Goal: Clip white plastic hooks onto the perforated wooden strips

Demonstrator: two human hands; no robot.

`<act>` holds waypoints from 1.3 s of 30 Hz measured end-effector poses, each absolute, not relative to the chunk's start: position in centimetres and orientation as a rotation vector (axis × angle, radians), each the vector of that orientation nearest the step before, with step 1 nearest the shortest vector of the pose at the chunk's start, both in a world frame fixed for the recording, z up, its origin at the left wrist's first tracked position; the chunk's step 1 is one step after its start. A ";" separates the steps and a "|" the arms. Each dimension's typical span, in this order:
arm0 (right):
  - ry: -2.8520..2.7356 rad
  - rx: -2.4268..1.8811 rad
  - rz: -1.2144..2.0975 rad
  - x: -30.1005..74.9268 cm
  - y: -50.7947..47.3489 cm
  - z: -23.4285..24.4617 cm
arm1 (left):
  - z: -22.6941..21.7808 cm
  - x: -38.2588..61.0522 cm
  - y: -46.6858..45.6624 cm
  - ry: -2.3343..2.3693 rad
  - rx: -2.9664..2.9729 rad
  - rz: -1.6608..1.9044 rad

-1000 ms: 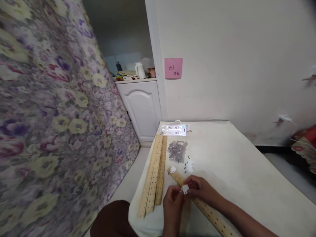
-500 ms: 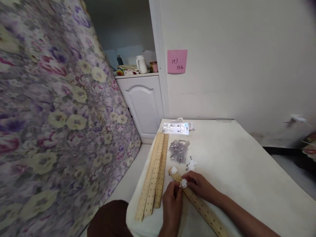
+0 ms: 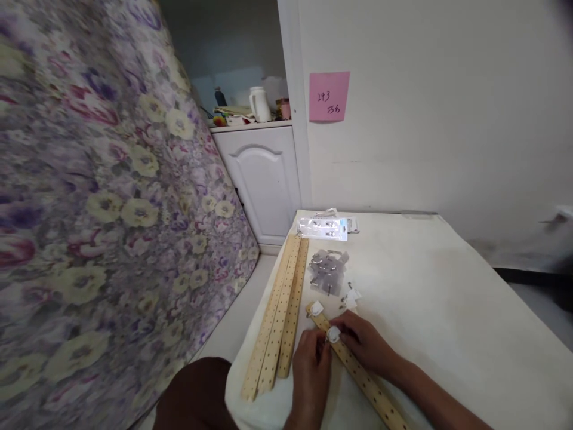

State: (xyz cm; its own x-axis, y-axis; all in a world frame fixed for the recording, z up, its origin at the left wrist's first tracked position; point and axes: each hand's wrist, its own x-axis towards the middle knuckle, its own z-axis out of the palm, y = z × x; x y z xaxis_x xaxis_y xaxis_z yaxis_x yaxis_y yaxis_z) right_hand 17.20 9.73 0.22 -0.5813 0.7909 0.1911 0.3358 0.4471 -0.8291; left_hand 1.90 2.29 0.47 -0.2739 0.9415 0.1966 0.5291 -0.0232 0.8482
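Observation:
Both my hands meet over a wooden strip with a row of holes (image 3: pixel 367 382) that lies slantwise on the white table (image 3: pixel 430 298). My left hand (image 3: pixel 311 370) and my right hand (image 3: pixel 364 346) pinch a small white hook piece (image 3: pixel 333 334) against the strip. Another white hook piece (image 3: pixel 316 309) sits at the strip's far end. A few loose white pieces (image 3: pixel 351 297) lie just beyond my right hand.
Three more holed wooden strips (image 3: pixel 280 319) lie along the table's left edge. A clear bag of metal hooks (image 3: pixel 328 270) and a blister pack (image 3: pixel 323 228) sit farther back. A floral mattress (image 3: pixel 98 197) leans at left. A white cabinet (image 3: pixel 262 179) and a pink note (image 3: pixel 329 97) stand behind.
My hands have lowered the white piece from just above the strip onto it. The view has tilted down and shifted slightly.

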 end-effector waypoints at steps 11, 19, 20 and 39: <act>-2.075 -0.969 1.115 17.4 9.9 0.2 | 0.9 2.1 2.3 1.829 1.539 1.197; -2.103 -0.968 1.089 17.5 9.8 0.1 | 1.2 2.2 2.2 1.831 1.547 1.205; -2.109 -0.971 1.081 17.5 9.8 0.1 | 1.3 2.2 2.2 1.831 1.550 1.204; -2.142 -1.026 1.026 17.1 9.6 0.3 | 1.1 2.1 2.3 1.809 1.542 1.211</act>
State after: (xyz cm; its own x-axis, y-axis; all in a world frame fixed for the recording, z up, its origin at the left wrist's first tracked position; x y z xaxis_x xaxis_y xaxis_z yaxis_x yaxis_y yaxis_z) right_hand 17.07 9.64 0.29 -0.5592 0.8163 0.1447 0.3990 0.4180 -0.8161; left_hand 2.07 2.29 1.09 -0.2585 0.9478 0.1866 0.5337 -0.0209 0.8454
